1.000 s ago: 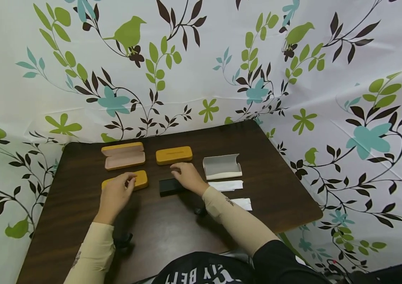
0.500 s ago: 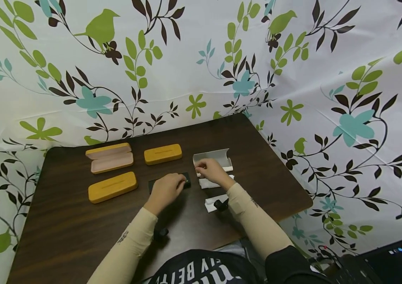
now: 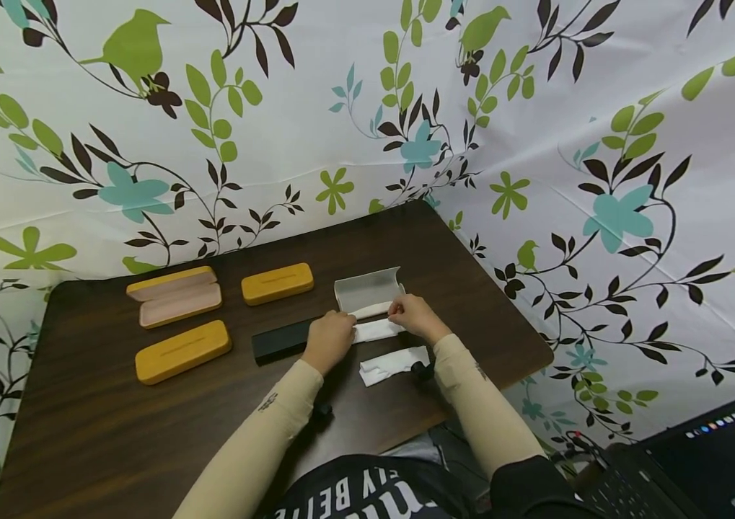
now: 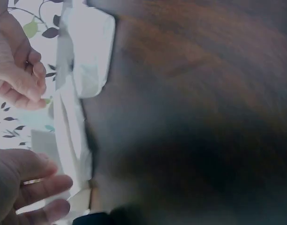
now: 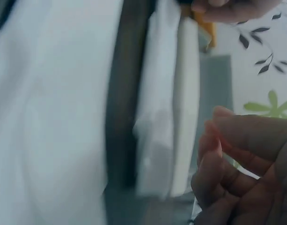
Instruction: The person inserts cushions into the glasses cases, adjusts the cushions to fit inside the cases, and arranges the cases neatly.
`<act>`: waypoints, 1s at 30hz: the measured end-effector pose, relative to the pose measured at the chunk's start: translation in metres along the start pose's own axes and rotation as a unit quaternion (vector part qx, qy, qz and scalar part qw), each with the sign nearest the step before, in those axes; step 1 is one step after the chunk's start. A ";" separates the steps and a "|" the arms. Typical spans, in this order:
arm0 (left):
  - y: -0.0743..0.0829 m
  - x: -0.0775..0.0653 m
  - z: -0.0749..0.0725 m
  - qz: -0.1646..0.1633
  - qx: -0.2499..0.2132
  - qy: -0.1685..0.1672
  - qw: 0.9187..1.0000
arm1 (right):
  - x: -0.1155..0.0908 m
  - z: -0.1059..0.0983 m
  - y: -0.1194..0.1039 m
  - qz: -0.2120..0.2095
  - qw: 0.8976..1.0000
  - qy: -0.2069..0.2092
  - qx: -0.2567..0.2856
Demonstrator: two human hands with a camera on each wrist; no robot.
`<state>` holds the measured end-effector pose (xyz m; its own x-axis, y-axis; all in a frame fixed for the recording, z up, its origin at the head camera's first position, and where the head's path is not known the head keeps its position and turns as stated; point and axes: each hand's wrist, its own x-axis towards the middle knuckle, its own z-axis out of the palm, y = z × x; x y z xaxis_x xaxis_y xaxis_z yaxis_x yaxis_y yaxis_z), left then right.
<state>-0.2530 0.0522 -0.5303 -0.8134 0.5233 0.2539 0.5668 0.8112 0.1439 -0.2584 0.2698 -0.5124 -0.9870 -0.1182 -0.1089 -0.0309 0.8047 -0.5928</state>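
Observation:
My left hand [image 3: 329, 337] is at the left end of a folded white cloth [image 3: 375, 330], over the right end of a black case [image 3: 283, 340]. In the left wrist view the left hand's fingers [image 4: 45, 187] are spread and loosely bent, with nothing between them. My right hand [image 3: 417, 317] hovers at the cloth's right end. Its thumb and fingertips [image 5: 209, 161] come close together in the right wrist view and hold nothing. Behind the cloth lies an open white glasses case [image 3: 367, 287] with grey lining. A second folded white cloth [image 3: 393, 364] lies nearer the person.
An open yellow glasses case [image 3: 175, 299] with pink lining stands at the back left. Two closed yellow cases, a front one [image 3: 183, 352] and a back one [image 3: 278, 284], lie near it. A laptop [image 3: 698, 447] is at the lower right, off the table.
Both hands have moved right: the left from the yellow case past the black case to the white cloth, the right from the black case to the cloth's right end. The head view has turned rightward.

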 end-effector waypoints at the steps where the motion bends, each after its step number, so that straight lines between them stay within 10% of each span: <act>1: 0.001 0.001 0.002 -0.004 0.003 0.001 1.000 | 0.000 -0.001 0.003 0.011 1.000 0.005 -0.013; 19: 0.005 0.010 0.024 -0.028 0.022 -0.045 0.998 | 0.002 0.011 0.032 0.082 0.992 -0.016 -0.093; 30: -0.006 0.001 0.009 -0.066 -0.161 -0.049 0.984 | -0.004 -0.006 0.043 0.045 0.995 -0.074 0.045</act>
<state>-0.2583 0.0507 -0.5395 -0.8823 0.4546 0.1222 0.4549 0.7569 0.4692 -0.2567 0.3087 -0.5328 -0.9509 -0.1379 -0.2770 0.0773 0.7609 -0.6442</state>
